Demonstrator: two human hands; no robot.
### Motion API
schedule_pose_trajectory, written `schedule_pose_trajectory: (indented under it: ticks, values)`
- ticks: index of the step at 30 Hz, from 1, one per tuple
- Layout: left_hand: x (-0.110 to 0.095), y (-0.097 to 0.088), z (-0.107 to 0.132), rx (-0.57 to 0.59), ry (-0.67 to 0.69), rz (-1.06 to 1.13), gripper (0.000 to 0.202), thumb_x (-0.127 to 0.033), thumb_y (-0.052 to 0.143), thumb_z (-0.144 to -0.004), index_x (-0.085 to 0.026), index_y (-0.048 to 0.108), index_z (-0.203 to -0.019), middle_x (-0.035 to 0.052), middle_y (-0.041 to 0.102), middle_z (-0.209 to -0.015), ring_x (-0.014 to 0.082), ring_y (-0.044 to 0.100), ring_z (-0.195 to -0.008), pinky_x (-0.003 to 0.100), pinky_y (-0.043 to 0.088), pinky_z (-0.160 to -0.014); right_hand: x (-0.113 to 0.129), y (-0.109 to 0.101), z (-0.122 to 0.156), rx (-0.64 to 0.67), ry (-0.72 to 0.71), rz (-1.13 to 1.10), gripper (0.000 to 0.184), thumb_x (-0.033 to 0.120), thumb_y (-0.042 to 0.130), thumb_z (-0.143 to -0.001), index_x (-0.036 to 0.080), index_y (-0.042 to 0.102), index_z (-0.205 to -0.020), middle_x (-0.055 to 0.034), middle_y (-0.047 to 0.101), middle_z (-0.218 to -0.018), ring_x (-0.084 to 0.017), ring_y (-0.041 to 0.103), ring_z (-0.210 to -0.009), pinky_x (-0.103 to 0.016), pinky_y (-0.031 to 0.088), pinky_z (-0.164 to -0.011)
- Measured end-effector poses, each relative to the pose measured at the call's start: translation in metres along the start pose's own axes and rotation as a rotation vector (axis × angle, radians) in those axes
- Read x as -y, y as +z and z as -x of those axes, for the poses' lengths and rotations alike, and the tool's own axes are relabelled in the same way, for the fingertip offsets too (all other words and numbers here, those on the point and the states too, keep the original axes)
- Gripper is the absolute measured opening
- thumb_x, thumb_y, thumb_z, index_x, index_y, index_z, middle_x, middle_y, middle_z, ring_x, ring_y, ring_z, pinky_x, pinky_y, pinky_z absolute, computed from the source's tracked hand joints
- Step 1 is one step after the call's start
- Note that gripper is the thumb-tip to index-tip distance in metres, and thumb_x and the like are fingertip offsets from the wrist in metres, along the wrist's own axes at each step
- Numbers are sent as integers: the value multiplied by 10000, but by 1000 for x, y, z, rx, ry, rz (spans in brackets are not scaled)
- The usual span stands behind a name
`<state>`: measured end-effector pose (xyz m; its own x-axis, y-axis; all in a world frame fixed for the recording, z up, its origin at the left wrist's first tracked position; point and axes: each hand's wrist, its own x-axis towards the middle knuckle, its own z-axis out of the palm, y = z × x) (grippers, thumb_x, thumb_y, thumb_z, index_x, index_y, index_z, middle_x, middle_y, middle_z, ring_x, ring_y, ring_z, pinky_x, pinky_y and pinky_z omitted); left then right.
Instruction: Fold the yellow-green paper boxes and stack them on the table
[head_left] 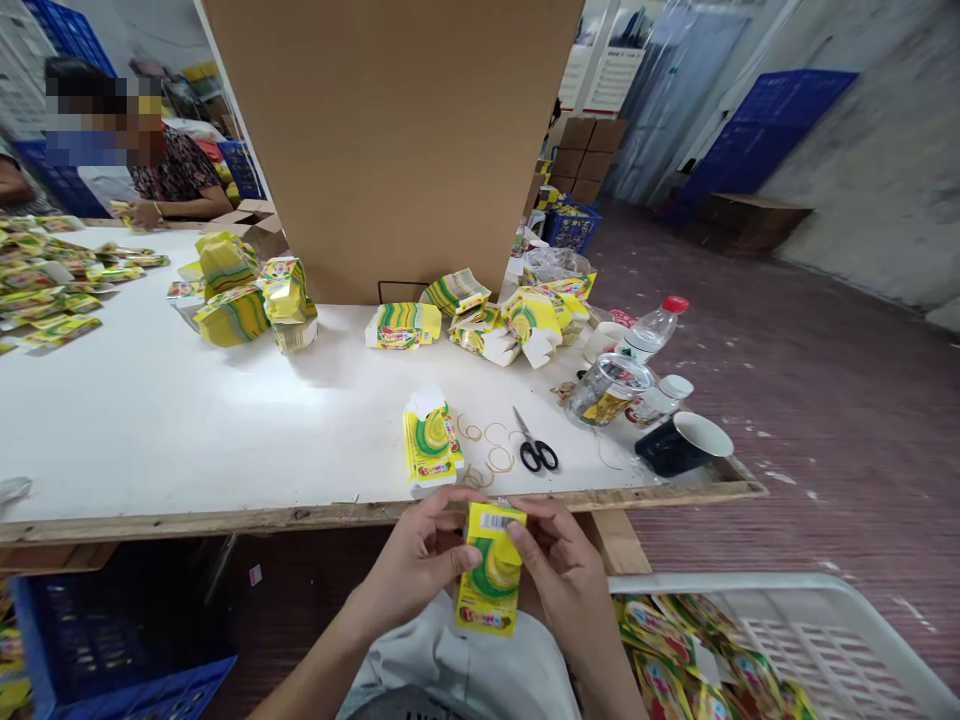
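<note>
Both grips are closed on one small yellow-and-green printed cardboard box (491,590): the left hand (431,548) pinches its left side, thumb on the front face, while the right hand (562,562) takes the upper right, thumb beside the barcode. The box stands nearly upright over the person's lap, just off the table's near edge. With the fingertips gathered at the barcode end, the step in hand looks like working that end; whether it is fully closed cannot be told. The next move seems to call for a steady left grip and light right-thumb pressure, so the thin card does not buckle.

Beyond the box, a yellow-and-green carton with white flaps (433,440) lies by the near edge of the white-topped table (345,430). Thin tan looped bands (477,477) and black-handled scissors (528,436) lie to its right, and a dark blue mug (664,450) lies tipped by the near right corner. Below that corner, a white plastic basket (750,580) holds yellow-and-green packets (675,650).
</note>
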<state>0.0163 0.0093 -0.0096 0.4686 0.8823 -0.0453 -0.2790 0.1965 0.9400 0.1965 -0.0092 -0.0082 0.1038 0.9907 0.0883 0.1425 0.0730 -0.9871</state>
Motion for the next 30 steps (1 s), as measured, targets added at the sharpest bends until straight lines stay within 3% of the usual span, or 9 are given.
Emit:
schedule_pose_trajectory:
  ticks: [3, 6, 8, 10, 13, 17, 20, 25, 30]
  values:
    - [0, -6, -6, -65, 102, -286, 413, -298, 643, -873, -232, 583, -1276, 125, 672, -1283, 277, 623, -1189, 409, 479, -1001, 8, -43, 13, -141, 6, 310, 284, 480, 649, -810, 241, 684, -959, -79, 718, -917, -257, 671, -809, -357, 535, -716]
    - [5, -29, -16, -270, 218, -678, 494, -291, 597, -894, -223, 513, -1377, 127, 523, -1465, 291, 386, -1419, 523, 190, -1196, 16, -93, 23, -352, -34, 748, 365, 580, 653, -725, 259, 723, -882, -96, 717, -885, -321, 634, -824, -437, 478, -730]
    - [13, -41, -22, -338, 239, -789, 527, -287, 604, -884, -219, 491, -1394, 128, 529, -1460, 296, 375, -1427, 566, 78, -1206, 17, -102, 20, -384, -54, 800, 396, 604, 647, -700, 257, 736, -868, -110, 717, -919, -344, 621, -869, -455, 459, -746]
    - [20, -46, -25, -328, 259, -793, 542, -284, 618, -875, -235, 483, -1397, 115, 547, -1445, 287, 416, -1404, 572, 42, -1207, 12, -83, 9, -305, -11, 640, 373, 572, 659, -715, 246, 746, -875, -106, 721, -920, -311, 628, -835, -419, 469, -724]
    - [28, -42, -26, -278, 278, -787, 554, -275, 626, -872, -251, 474, -1403, 110, 551, -1442, 274, 442, -1388, 559, 43, -1211, -6, -23, -21, -153, 99, 296, 352, 526, 715, -703, 207, 758, -846, -88, 722, -835, -232, 595, -676, -347, 471, -649]
    - [28, -40, -22, -229, 266, -819, 548, -261, 616, -877, -253, 473, -1406, 116, 558, -1435, 274, 449, -1383, 562, 35, -1212, -33, 38, -60, -119, 112, 139, 402, 540, 709, -712, 173, 736, -872, -53, 709, -763, -158, 494, -522, -307, 445, -556]
    - [24, -42, -19, -240, 266, -744, 487, -264, 605, -888, -254, 519, -1368, 103, 588, -1407, 269, 485, -1354, 552, 57, -1217, -42, 45, -67, -122, 126, 11, 390, 536, 736, -695, 162, 690, -794, -46, 697, -708, -168, 550, -552, -314, 480, -575]
    - [17, -32, -19, -544, 298, -215, 438, -367, 645, -875, -208, 585, -1278, 127, 611, -1360, 280, 511, -1315, 450, 342, -1141, -33, 34, -40, -108, 173, -210, 419, 527, 749, -723, 182, 647, -937, -67, 743, -831, -217, 691, -758, -361, 557, -733]
    - [10, -22, -18, -300, 52, 390, 415, -463, 721, -798, -177, 703, -1099, 118, 751, -1113, 303, 666, -1106, 422, 512, -974, -21, 43, -15, -45, 296, -432, 384, 437, 831, -679, 199, 692, -947, -75, 762, -869, -223, 709, -793, -367, 562, -773]
